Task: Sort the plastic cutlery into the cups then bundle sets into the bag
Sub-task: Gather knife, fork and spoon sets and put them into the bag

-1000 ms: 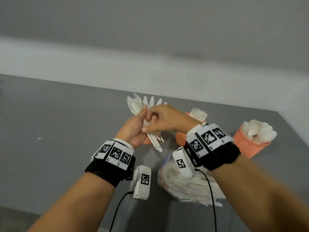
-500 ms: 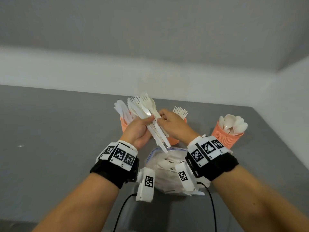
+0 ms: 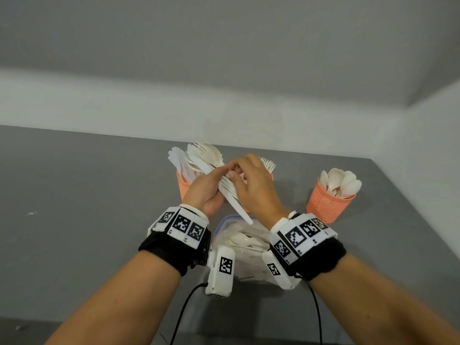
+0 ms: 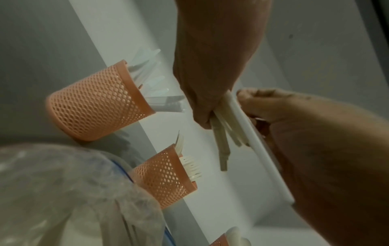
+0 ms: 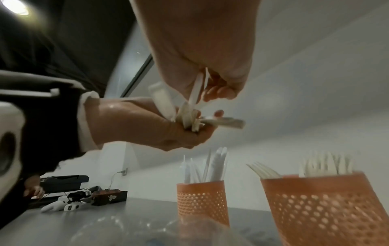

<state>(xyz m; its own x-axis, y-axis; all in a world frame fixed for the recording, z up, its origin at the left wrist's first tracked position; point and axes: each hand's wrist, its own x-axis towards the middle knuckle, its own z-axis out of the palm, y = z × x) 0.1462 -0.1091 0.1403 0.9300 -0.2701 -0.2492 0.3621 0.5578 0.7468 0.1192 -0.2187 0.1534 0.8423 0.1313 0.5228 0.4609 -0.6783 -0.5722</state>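
My left hand (image 3: 221,171) grips a bundle of white plastic cutlery (image 3: 211,161) by the handles, heads pointing up and away. One long knife handle (image 3: 240,211) sticks out down towards me. My right hand (image 3: 236,170) reaches over from the right and pinches the same bundle (image 5: 196,89) at the handles. Both hands hover above the open clear zip bag (image 3: 245,241), which holds more white cutlery. Behind them stand three orange mesh cups: knives (image 3: 183,185), forks (image 3: 267,165) partly hidden by my right hand, and spoons (image 3: 328,202).
The grey table (image 3: 87,220) ends at a white wall behind and to the right. Wrist-camera cables (image 3: 184,310) trail towards me. In the right wrist view, dark boxes and white devices (image 5: 71,203) lie at the table's far left.
My right hand has come over the top of the bundle and closed its fingers on the handles. The bundle has tilted, with the knife handle now pointing down at the bag.
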